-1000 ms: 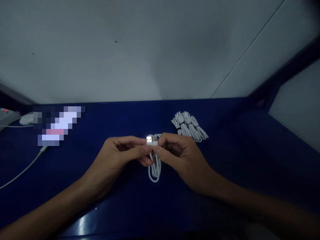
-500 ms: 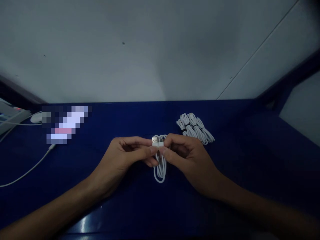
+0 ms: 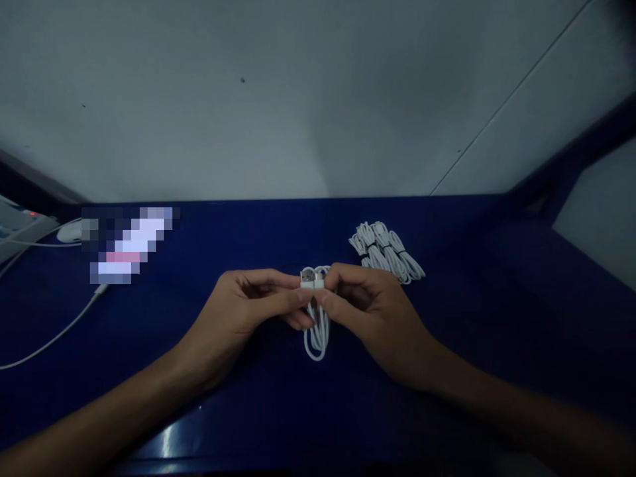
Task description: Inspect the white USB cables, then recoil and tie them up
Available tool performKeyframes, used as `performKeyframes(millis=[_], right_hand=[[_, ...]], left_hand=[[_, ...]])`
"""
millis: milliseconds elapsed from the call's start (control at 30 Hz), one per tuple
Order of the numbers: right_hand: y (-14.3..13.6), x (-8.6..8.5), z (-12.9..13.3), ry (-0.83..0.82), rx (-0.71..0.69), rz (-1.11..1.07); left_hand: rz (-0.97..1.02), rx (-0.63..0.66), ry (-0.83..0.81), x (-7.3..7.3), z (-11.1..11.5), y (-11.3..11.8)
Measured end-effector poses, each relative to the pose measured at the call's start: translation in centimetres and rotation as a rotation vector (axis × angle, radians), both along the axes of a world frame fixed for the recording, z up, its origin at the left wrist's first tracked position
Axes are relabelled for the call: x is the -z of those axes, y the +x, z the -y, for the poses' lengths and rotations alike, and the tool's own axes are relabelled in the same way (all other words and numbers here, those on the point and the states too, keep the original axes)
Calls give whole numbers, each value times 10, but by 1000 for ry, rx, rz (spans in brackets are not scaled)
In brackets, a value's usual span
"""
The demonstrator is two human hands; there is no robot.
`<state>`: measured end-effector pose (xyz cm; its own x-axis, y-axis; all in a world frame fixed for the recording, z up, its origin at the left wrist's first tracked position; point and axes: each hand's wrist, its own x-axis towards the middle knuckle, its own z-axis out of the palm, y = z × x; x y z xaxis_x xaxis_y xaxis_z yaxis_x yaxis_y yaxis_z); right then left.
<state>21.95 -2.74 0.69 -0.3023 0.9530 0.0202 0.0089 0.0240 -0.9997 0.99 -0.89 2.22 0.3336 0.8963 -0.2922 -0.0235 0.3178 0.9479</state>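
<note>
Between my two hands is a white USB cable (image 3: 318, 341), folded into a narrow coil whose loops hang below my fingers. My left hand (image 3: 251, 301) pinches it from the left, thumb on the metal USB-A plug's white housing. From the other side, my right hand (image 3: 375, 305) is closed on the same cable, gripping the second connector. The two plugs stand side by side, pointing away from me. Just beyond my right hand lies a pile of coiled white cables (image 3: 390, 252), bound with dark ties.
A blue table (image 3: 268, 232) runs up to a pale wall (image 3: 248, 146). At the left lies a pixelated, lit device (image 3: 134, 245) with a white cord (image 3: 64, 341) leading from it. A white power strip (image 3: 22, 225) with a red light sits at the far left edge.
Both hands keep their pinch on the cable. The plugs have tilted slightly, and the whole view has shifted a little.
</note>
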Motion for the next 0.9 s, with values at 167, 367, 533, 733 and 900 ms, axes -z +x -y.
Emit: performKeyframes(millis=[167,367,533,733,900], right_hand=[[0,2,-1,-11,-11,-35],[1,0,0,14,7,4],[3,0,-1,20,15,39],[3,1,0,27,26,37],[4,1,0,48,30,51]], left_hand=[[-13,11,-6,2,1,0],[3,14,-25,1,0,2],[3,7,-43,3,-2,3],[27,26,-33,3,0,2],[22,22,-35,2,-1,4]])
